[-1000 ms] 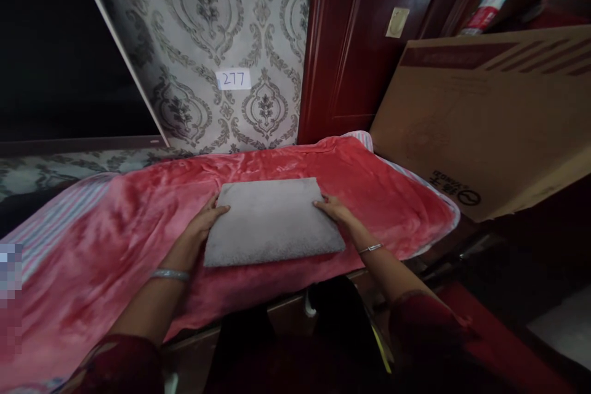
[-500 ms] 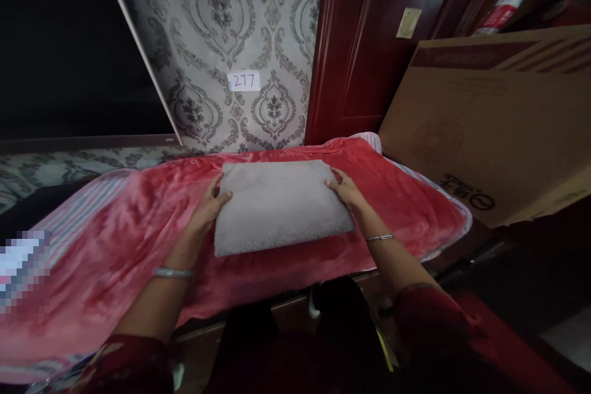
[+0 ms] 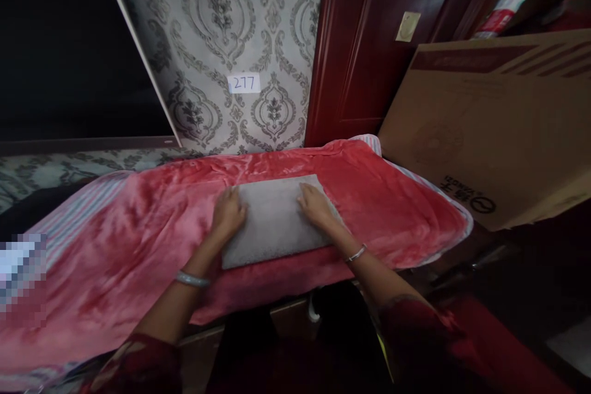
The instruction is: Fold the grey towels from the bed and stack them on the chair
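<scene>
A folded grey towel (image 3: 272, 221) lies flat on a red plush blanket (image 3: 138, 240) spread over a table. My left hand (image 3: 228, 212) rests palm down on the towel's left side, fingers stretched out. My right hand (image 3: 316, 204) lies flat on its right side, fingers also extended. Each wrist wears a thin bangle.
A big cardboard box (image 3: 489, 129) leans at the right, close to the blanket's edge. Behind stand a patterned wall with a label reading 277 (image 3: 244, 82) and a dark red wooden door (image 3: 369, 43). A striped cloth (image 3: 74, 215) shows under the blanket at the left.
The towel came down from a lifted position onto the blanket. Both hands let go of its side edges and moved inward onto its top surface.
</scene>
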{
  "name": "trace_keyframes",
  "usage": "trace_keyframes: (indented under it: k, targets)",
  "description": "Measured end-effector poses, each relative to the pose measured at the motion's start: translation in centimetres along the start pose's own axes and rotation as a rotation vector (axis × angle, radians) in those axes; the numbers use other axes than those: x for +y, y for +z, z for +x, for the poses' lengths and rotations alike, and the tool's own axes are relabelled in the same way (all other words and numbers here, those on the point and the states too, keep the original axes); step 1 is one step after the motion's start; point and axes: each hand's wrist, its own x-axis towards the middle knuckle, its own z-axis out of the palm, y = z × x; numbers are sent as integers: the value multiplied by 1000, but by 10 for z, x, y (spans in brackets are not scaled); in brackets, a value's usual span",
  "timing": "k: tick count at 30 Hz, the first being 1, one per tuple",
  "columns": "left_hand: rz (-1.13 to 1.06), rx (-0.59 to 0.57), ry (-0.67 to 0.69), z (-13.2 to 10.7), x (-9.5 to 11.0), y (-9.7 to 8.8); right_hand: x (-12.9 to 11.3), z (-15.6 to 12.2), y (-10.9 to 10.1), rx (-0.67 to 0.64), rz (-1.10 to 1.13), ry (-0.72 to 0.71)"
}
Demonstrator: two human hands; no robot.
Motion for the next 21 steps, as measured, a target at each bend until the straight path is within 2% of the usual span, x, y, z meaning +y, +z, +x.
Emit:
trace_keyframes:
  k: [3,6,9,13,17,21]
  targets:
    - [199,-115,91,-8,23,15,-39,0,21,-103,-82,-135]
    - [315,-177,90,-19,30,32,-53,-6,38,-165,-115,-201]
    - [365,-209,95,-24,27,39,-50,-10,45,-181,-117,-218]
    - [385,-218,94,-23,26,38,-46,-8,44,-191,-122,-212]
    - [404,-223,90,-24,28,36,-36,0,35,-244,-161,-210]
    - [396,-240,81,-24,29,36,-11,1,20,-247,-226,-88]
